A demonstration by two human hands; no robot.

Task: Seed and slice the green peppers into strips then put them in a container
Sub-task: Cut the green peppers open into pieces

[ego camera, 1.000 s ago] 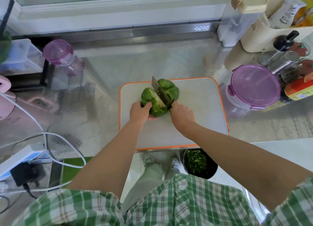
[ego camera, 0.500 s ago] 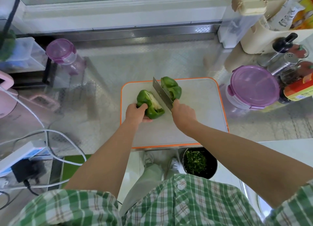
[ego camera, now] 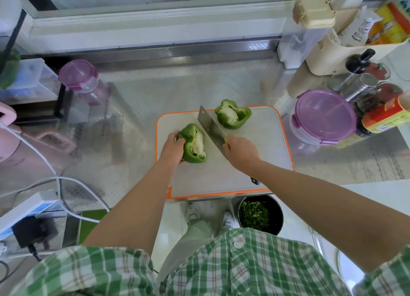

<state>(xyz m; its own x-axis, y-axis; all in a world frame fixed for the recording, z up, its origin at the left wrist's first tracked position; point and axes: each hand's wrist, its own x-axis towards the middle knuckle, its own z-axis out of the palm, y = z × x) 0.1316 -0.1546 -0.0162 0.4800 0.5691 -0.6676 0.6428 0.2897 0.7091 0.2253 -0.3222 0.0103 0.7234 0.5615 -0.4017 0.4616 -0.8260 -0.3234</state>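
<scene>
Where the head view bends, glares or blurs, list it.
Head view: the wide lens bows the window sill and cutting board edges; a soft daylight sheen washes the steel counter; shadows are faint; the near pepper half, far pepper half and knife are sharp; the left edge blurs.

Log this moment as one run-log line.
left hand: holds near pepper half | right hand: grips cleaver | far pepper half: on board, seeds in
</scene>
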